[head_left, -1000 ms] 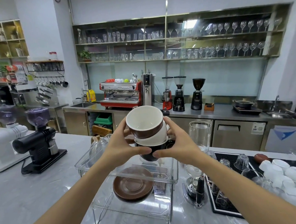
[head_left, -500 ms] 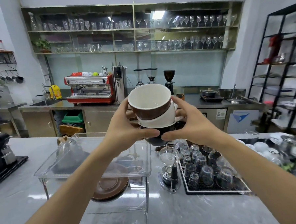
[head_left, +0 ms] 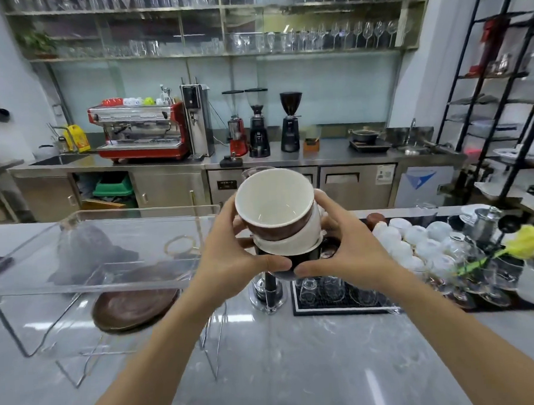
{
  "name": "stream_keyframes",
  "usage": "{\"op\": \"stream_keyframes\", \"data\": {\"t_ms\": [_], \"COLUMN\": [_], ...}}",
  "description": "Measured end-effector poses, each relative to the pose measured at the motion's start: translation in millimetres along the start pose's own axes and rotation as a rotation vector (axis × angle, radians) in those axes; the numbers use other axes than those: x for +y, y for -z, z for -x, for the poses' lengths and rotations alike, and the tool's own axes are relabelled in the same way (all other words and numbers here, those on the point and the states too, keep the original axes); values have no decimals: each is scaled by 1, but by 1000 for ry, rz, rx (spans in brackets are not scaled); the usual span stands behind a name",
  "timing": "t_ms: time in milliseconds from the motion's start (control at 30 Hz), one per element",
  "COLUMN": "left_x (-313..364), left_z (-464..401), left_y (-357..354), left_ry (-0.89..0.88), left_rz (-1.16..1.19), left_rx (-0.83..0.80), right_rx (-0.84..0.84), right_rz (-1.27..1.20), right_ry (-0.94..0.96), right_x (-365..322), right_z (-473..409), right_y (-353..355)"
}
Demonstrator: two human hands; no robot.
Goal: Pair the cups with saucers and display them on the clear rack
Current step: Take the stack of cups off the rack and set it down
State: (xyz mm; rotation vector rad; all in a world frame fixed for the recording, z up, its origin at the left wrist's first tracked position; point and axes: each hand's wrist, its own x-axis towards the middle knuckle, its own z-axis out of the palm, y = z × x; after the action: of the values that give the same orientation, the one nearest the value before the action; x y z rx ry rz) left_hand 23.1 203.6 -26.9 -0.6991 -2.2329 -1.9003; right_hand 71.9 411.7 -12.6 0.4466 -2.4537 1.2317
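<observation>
- Left hand [head_left: 231, 260] and right hand [head_left: 349, 253] grip nested stack of three ceramic cups [head_left: 280, 220], brown, white, black, held above grey counter [head_left: 298, 355]
- Brown round saucers [head_left: 132, 305] lie under clear acrylic rack [head_left: 107, 251]; no pair displayed yet, nearly all remains

Beyond your fingers: steel back counter [head_left: 257, 161] carrying a red espresso machine [head_left: 141, 131] and three grinders [head_left: 260, 123]. Glassware shelves [head_left: 219, 28] above. Black rack [head_left: 501, 97] right of them.

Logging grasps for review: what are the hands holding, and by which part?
Both hands, left hand and right hand, grip a stack of three cups by its sides, thumbs on the bottom black cup.
</observation>
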Motion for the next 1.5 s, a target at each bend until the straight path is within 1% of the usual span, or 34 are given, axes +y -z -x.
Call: {"op": "stream_keyframes", "data": {"t_ms": [133, 300, 1000, 1200, 1333, 1500], "left_x": [-26, -51, -152, -173, -182, -190], "left_z": [16, 30, 75, 78, 77, 77], "left_y": [-17, -30, -54, -54, -54, -55], "left_ry": [65, 103, 316, 323, 297, 308], "left_rz": [15, 2, 28, -1, -14, -23], "left_rx": [11, 36, 120, 131, 132, 147], "right_rx": [0, -47, -154, -162, -161, -159], "right_rz": [-15, -85, -171, -183, -186, -197], "right_ry": [-32, -75, -251, -328, -347, -345], "right_x": [27, 58, 141, 161, 170, 174], "right_z": [19, 32, 66, 70, 70, 69], "right_y": [-12, -25, -99, -119, -128, -132]}}
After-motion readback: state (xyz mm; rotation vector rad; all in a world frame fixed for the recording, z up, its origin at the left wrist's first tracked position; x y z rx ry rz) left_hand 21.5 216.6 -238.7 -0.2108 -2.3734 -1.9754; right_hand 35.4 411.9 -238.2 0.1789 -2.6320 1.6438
